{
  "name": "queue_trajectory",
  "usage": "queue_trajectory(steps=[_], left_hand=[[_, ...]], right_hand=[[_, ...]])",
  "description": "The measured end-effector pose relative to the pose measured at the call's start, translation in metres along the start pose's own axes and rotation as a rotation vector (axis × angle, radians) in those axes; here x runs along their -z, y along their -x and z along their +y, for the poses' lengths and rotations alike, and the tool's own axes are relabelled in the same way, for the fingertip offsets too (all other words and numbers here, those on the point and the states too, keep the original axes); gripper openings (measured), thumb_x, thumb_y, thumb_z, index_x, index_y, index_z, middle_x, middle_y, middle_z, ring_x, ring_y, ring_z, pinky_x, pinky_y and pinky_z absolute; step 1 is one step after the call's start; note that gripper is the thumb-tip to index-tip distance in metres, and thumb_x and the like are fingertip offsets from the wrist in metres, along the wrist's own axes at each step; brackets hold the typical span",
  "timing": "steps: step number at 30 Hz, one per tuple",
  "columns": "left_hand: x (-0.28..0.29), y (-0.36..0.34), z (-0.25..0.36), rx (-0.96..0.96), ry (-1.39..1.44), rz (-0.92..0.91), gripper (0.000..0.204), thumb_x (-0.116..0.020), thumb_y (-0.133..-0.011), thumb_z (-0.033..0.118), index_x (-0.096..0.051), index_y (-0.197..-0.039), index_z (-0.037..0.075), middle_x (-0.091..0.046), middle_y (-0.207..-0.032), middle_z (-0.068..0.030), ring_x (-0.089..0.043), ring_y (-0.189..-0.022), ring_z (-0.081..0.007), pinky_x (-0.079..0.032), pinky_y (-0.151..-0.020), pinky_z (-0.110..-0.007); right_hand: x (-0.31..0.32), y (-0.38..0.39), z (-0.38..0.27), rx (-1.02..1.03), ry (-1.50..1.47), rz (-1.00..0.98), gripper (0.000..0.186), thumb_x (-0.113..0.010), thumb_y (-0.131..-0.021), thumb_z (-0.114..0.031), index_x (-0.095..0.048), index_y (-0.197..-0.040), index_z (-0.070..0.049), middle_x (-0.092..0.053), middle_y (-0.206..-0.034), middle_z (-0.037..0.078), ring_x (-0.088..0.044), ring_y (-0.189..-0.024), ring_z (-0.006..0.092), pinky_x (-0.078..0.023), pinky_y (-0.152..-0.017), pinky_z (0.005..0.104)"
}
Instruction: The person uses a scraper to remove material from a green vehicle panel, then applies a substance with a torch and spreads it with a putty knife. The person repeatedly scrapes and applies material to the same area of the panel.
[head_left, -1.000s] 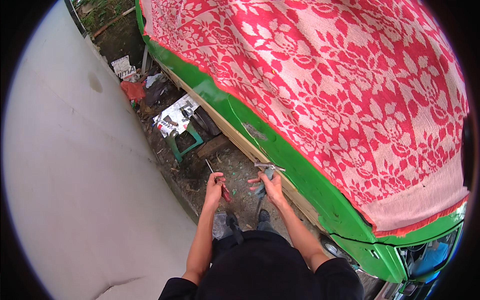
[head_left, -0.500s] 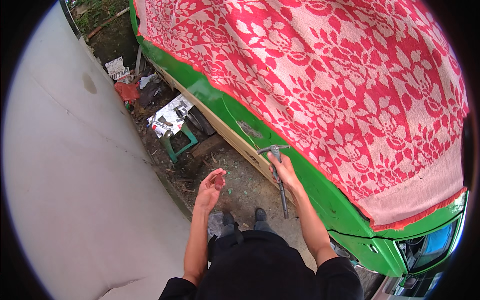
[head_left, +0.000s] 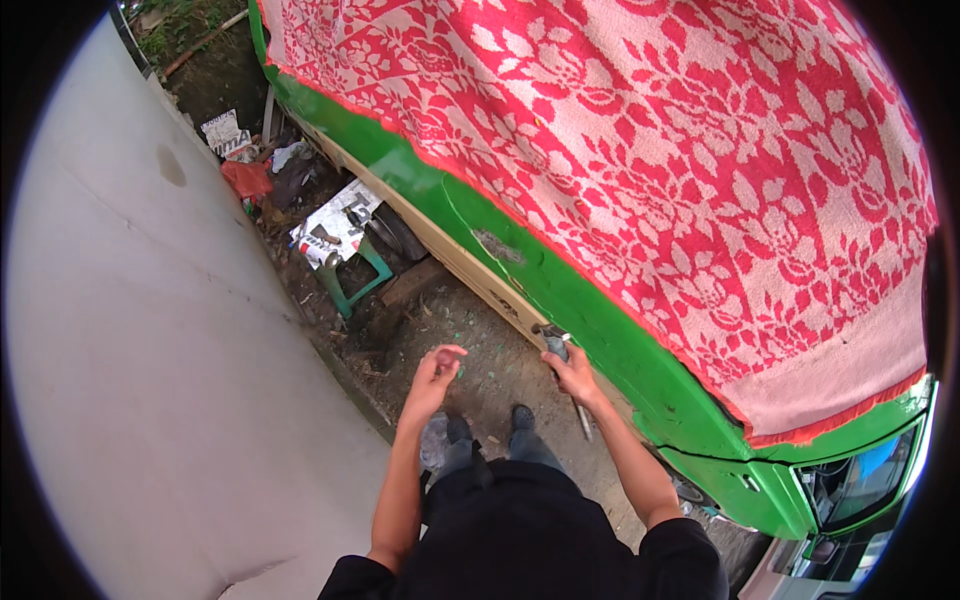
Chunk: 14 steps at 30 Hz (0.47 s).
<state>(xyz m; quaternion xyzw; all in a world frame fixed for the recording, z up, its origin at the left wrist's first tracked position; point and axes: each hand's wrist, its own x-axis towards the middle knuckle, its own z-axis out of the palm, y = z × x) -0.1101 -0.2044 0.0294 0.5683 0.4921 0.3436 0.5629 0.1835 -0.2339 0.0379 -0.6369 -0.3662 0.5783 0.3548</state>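
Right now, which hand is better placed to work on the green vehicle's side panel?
Right. The right hand grips a hammer with its head at the green vehicle's side panel. The left hand is empty and apart from it.

Outdoor vehicle-repair yard, informal. Green vehicle (head_left: 600,330) with sanded, filler-patched side panel, roof draped in a red-and-white floral cloth (head_left: 650,150); bare dirt ground (head_left: 480,350) beside a plain grey wall (head_left: 150,380). Green stool (head_left: 350,275) bearing newspaper and tools, scrap and litter along the wall.
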Motion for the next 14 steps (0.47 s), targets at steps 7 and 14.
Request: queue_trajectory(steps=[7,14], left_hand=[[-0.03,-0.023,-0.006,-0.179,-0.191,0.174,0.023,-0.066,-0.091,-0.001,-0.066,-0.11,0.013,-0.047,-0.123,-0.0075,-0.049,-0.122,-0.0246,-0.045,-0.1,-0.037],[-0.067,-0.066,-0.046,-0.067,0.215,0.04,0.019,-0.061,-0.094,-0.002,-0.063,-0.109,0.01,-0.039,-0.148,-0.0094,-0.049,-0.132,-0.0274,-0.043,-0.105,-0.039]], right_hand=[[0.006,-0.005,0.008,0.318,-0.346,0.137,0.009,-0.054,-0.094,-0.006,-0.057,-0.096,0.003,-0.064,-0.071,0.01,-0.063,-0.053,0.0178,-0.051,-0.047,0.0301],[0.037,-0.02,0.032,0.129,-0.16,-0.052,0.034,-0.054,-0.088,0.001,-0.056,-0.122,-0.004,-0.061,-0.072,0.01,-0.051,-0.04,0.0127,-0.041,-0.034,0.0275]])
